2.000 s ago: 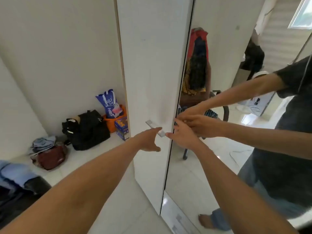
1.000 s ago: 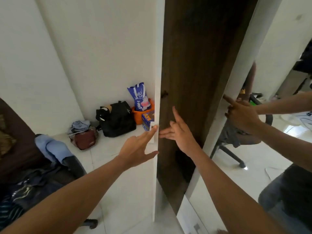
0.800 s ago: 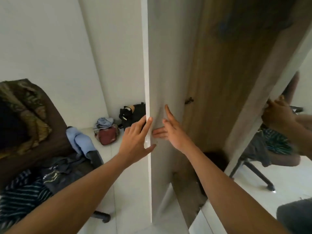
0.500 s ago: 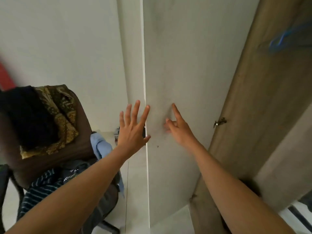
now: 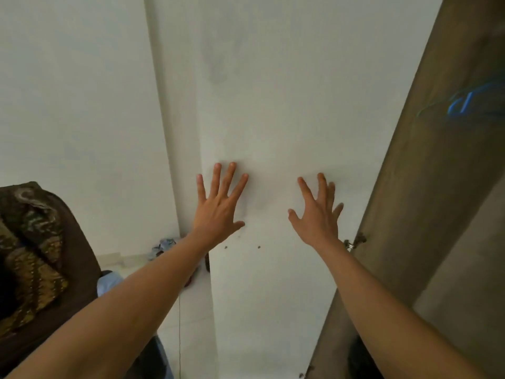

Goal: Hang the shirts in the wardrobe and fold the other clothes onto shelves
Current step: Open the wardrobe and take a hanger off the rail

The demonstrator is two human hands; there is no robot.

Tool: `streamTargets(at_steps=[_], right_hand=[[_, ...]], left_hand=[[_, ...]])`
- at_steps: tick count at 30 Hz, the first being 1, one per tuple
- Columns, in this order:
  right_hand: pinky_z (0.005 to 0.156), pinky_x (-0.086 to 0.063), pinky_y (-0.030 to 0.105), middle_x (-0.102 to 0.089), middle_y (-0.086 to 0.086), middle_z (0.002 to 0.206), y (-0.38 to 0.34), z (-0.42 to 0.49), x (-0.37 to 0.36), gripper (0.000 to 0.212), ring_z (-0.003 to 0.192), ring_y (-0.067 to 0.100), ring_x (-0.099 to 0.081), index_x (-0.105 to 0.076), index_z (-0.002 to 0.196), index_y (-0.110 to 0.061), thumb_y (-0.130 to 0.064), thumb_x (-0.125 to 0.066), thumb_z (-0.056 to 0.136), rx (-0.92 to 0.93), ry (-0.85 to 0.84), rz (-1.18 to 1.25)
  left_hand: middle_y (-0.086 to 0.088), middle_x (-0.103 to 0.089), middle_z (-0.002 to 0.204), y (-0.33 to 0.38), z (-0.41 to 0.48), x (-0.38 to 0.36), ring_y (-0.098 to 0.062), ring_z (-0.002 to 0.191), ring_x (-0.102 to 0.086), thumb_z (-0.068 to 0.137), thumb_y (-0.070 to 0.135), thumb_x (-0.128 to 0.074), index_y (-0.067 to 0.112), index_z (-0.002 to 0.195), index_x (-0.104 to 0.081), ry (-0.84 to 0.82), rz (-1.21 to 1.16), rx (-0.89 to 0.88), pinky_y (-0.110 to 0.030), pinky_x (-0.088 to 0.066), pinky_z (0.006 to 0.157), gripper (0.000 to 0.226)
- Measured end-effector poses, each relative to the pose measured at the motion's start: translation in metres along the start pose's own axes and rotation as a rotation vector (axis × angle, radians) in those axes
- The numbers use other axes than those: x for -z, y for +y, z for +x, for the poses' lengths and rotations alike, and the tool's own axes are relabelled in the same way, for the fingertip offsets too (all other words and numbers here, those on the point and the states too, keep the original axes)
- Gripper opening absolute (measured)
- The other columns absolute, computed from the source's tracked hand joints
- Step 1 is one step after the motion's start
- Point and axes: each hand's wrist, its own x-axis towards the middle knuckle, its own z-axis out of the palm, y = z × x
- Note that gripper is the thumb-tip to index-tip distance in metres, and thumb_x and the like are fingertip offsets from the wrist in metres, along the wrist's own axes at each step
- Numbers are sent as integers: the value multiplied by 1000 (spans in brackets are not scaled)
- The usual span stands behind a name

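Two open hands lie flat on the white inner face of the wardrobe door (image 5: 273,105). The left hand (image 5: 218,206) has its fingers spread close to the door's free edge, and the right hand (image 5: 318,214) is spread the same way nearer the hinge (image 5: 354,243). Neither holds anything, so the step looks like pushing the door wide before any garment is handled. The likeliest trouble is at that free edge: if the push carries the door on toward the white wall (image 5: 68,105) beyond it, the left fingertips could slip past the edge and be nipped, or the panel could knock the wall and spring back. Hard pressure beside the hinge could also strain its screws, since the right hand sits where leverage is poor. To the right stands the wooden side of the wardrobe (image 5: 437,201), and a blue hanger (image 5: 464,105) shows there only as a blur, so whether it hangs on a rail cannot be told. The clothes wait at lower left: a gold-patterned cloth (image 5: 30,242) is draped over a brown chair (image 5: 79,255), with a light blue garment (image 5: 109,283) below it and a small bundle (image 5: 164,246) on the floor near the door's foot. If the door drifts shut once both hands leave it, it could block the reach back with a shirt.
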Motion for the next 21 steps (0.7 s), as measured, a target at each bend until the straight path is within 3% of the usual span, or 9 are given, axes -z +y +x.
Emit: streamTargets(at_steps=[4, 9, 13, 15, 17, 21], right_hand=[[116, -10, 69, 30, -10, 161, 22, 14, -6, 92, 151, 32, 19, 8, 156, -40, -40, -60, 95, 1, -35, -143], [118, -25, 58, 33, -8, 160, 26, 14, -14, 94, 151, 34, 18, 15, 155, -38, -37, -58, 96, 48, 25, -189], [103, -50, 42, 15, -20, 164, 35, 13, 4, 77, 154, 22, 1, -8, 157, -38, -29, -57, 98, 124, 75, -49], [104, -48, 32, 3, -22, 164, 48, 15, 28, 69, 150, 12, -19, -19, 156, -36, -30, -57, 99, 146, 137, 34], [102, -38, 19, -5, -20, 164, 64, 19, 63, 67, 145, 4, -26, -24, 155, -35, -37, -59, 98, 103, 249, 56], [97, -39, 21, -20, -12, 162, 108, 31, 148, 73, 138, 8, -37, -30, 153, -33, -41, -68, 91, -74, 562, 102]], left_hand=[[-10, 26, 163, 0, 33, -20, -37, 149, 24, 67, 65, -78, 29, 158, 6, -23, -57, -11, -68, -1, 117, 129], [-16, 3, 166, 4, 36, -36, -40, 151, 12, 74, 56, -75, 21, 156, -26, 149, -179, -12, -64, -1, 119, 102], [-15, -17, 163, 33, 58, -11, -33, 153, -6, 83, 52, -69, 17, 144, -45, 308, -292, -224, -62, -5, 120, 74], [-12, -25, 161, 60, 80, 15, -31, 152, -17, 83, 53, -68, 18, 142, -48, 370, -348, -299, -67, -10, 116, 71], [-9, -26, 160, 92, 105, 46, -30, 150, -21, 83, 57, -63, 22, 142, -46, 408, -420, -288, -73, -8, 111, 70], [-4, -20, 163, 158, 151, 109, -29, 151, -16, 84, 64, -53, 29, 147, -35, 409, -466, -372, -80, 0, 107, 75]])
